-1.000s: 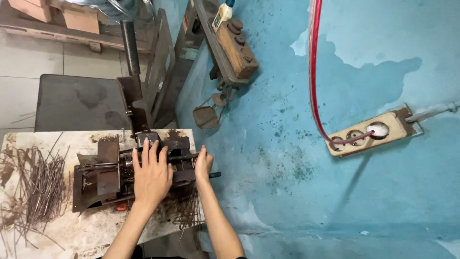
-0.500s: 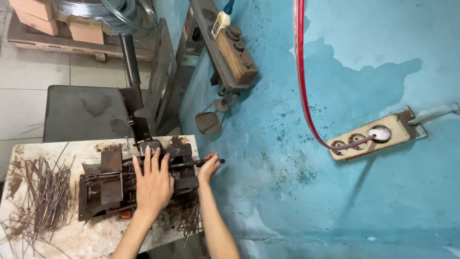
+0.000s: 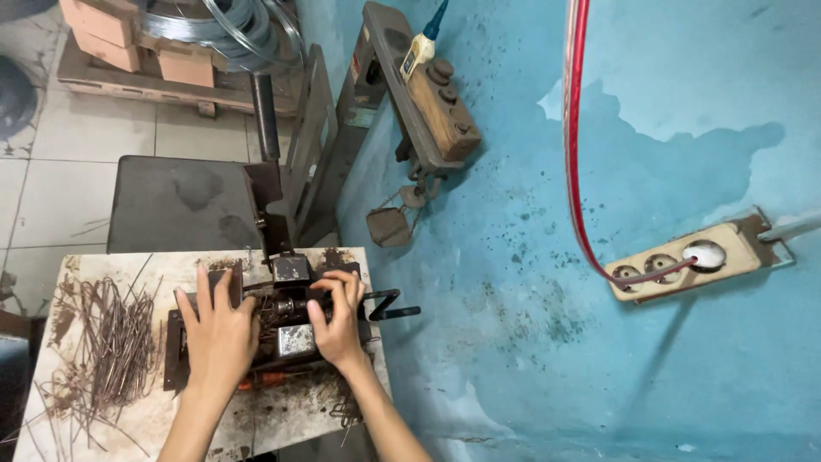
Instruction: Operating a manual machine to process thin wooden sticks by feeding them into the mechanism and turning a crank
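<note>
Hands both sat on the small metal jig (image 3: 286, 329) at the bench's (image 3: 60, 428) right end, near the blue wall (image 3: 530, 342). Left hand (image 3: 218, 329) lay flat, fingers spread, over the jig's left half. Right hand (image 3: 338, 316) curled over the top; whether it pinched anything, can't tell. Crank handle (image 3: 392, 306) overhung the bench edge. Loose wire pieces (image 3: 107, 346) piled left, uncontained. Open bench only at the front edge.
</note>
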